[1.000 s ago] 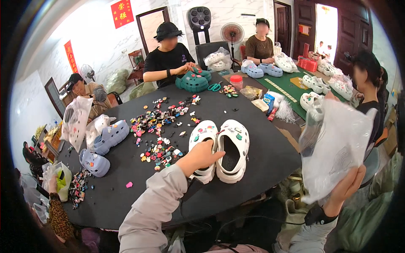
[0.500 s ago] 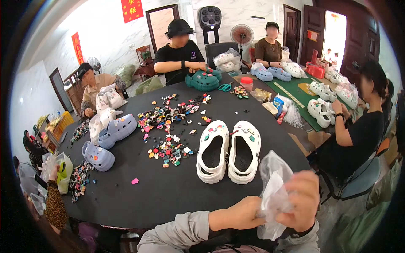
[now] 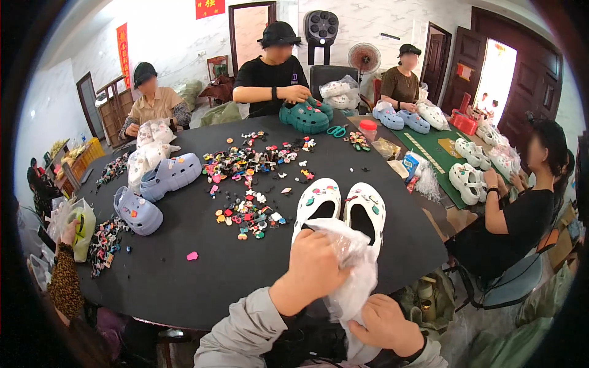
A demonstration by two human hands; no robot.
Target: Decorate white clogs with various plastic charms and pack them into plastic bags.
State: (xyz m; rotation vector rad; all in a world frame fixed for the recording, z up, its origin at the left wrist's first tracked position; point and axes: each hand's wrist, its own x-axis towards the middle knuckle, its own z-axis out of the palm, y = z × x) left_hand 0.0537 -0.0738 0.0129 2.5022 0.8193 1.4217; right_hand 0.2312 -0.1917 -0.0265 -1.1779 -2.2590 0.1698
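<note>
A crumpled clear plastic bag (image 3: 360,283) stretches between my hands at the table's near edge. My left hand (image 3: 314,268) grips its upper end, fingers curled into the film. Lower down and to the right, my right hand (image 3: 391,326) pinches the bag's other part. Just beyond stands a pair of white clogs, the left clog (image 3: 316,195) and the right clog (image 3: 369,205), both dotted with colourful charms. The bag and my left hand cover the left clog's heel and part of the right one.
Loose shoe charms (image 3: 245,162) lie heaped mid-table, left of the white clogs. Lilac clogs (image 3: 170,176) stand farther left. Across the table a person (image 3: 276,80) handles green clogs (image 3: 305,118). Another person (image 3: 512,202) sits at right by a green mat (image 3: 423,144) bearing more clogs.
Both hands have moved left with the bag, the left one rising over the clogs' heels and the right one dropping lower. The bag is now drawn out longer between them.
</note>
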